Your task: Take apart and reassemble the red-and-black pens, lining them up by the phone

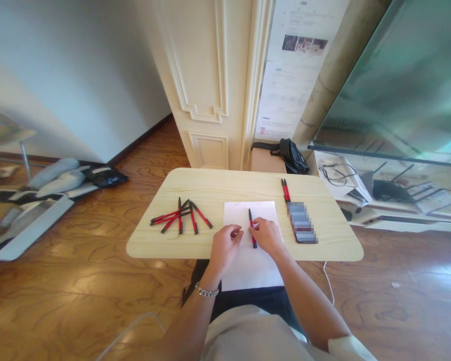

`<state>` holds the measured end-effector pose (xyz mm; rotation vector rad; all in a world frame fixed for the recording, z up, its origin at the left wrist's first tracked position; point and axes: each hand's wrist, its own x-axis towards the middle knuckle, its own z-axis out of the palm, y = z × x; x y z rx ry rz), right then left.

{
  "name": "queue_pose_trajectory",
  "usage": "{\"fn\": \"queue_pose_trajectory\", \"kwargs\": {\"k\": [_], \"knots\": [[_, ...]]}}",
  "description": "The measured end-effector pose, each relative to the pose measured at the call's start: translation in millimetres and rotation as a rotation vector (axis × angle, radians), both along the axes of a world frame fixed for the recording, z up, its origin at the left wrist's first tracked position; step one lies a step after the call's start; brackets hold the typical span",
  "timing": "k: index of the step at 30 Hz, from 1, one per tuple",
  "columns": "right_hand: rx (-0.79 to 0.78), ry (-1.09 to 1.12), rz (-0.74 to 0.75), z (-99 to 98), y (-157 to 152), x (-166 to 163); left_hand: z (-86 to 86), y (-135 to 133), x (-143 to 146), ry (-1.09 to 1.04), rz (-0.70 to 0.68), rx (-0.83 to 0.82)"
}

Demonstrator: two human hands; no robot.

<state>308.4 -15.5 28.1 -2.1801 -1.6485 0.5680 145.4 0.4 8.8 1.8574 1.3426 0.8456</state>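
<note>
A red and black pen (253,239) is over the white sheet of paper (244,271), its tip toward the far side of the table. The fingertips of my right hand (267,234) are closed at the pen's right side, around its middle. To the left of that pen, my left hand (225,245) hovers over the paper's left edge, fingers curved, thumb apart and nothing between them. Several similar pens (180,215) lie loosely crossed on the table's left part. Two more pens (285,190) lie side by side at the back right.
A phone with a blurred-out screen (302,223) lies on the right of the pale wooden table (154,245). Behind the table are a box with a black bag (291,155) and a door (199,75). A white cable (328,283) hangs at the right.
</note>
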Motion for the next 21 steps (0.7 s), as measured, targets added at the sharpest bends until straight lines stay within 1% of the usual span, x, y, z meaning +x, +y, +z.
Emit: {"fn": "queue_pose_trajectory", "kwargs": {"k": [3, 7, 14, 18, 21], "knots": [[0.006, -0.014, -0.019, -1.5, -1.2, -2.7, -2.3, -0.4, -1.5, 0.047, -0.015, 0.041], [0.015, 0.053, -0.039, -0.2, -2.8, 1.0, -2.0, 0.1, -2.5, 0.069, -0.015, 0.057], [0.136, 0.193, -0.125, 2.0, -15.3, 20.3, -1.6, 1.9, -8.9, 0.108, 0.01, 0.087], [0.173, 0.21, -0.176, 2.0, -24.5, 33.6, -2.6, 2.5, -14.6, 0.142, 0.023, 0.114], [0.181, 0.189, -0.177, 0.8, -26.2, 38.1, -3.5, 1.9, -16.5, 0.153, 0.015, 0.133]]}}
